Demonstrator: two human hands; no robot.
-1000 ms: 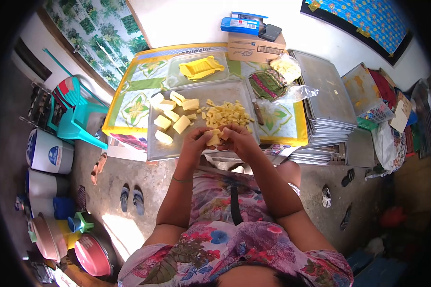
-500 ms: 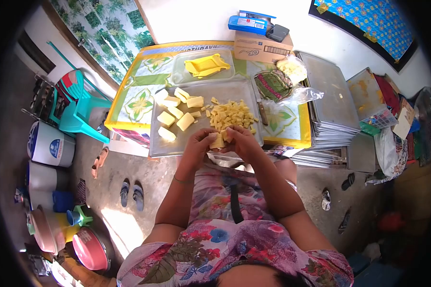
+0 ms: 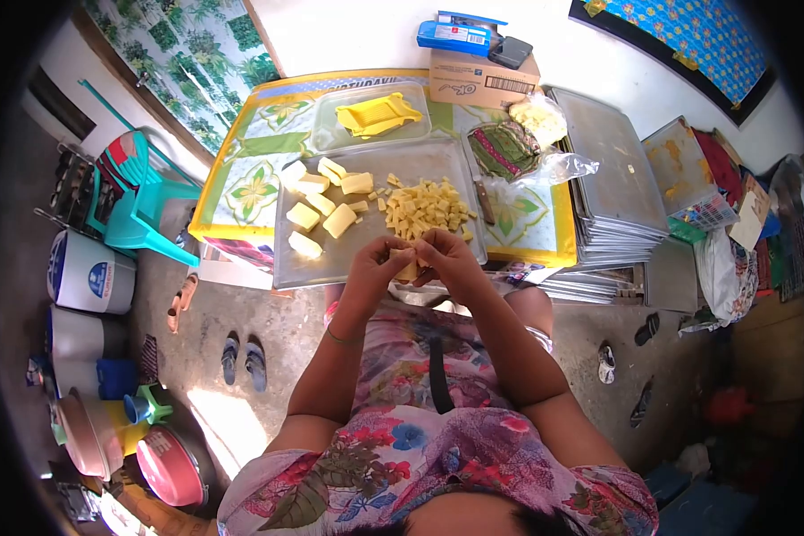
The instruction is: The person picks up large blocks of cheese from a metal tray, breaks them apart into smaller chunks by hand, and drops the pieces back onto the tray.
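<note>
My left hand (image 3: 372,268) is closed round a pale yellow piece (image 3: 406,267) at the front edge of a metal tray (image 3: 330,259). Against the same piece, my right hand (image 3: 449,263) presses with thumb and fingers. Just beyond the hands lies a heap of small yellow cubes (image 3: 427,207). Several larger yellow blocks (image 3: 339,220) sit on the left part of the tray. A knife (image 3: 484,203) rests at the tray's right edge.
Behind the tray, a clear plastic tray (image 3: 329,134) holds a yellow slotted tray (image 3: 379,114). A cardboard box (image 3: 482,79) stands at the back. Stacked metal trays (image 3: 607,165) are on the right, near a green cloth (image 3: 502,150). A turquoise chair (image 3: 147,210) stands left.
The whole tabletop appears slightly higher and further left in the view. Both hands remain together round the yellow piece, with the fingers slightly shifted.
</note>
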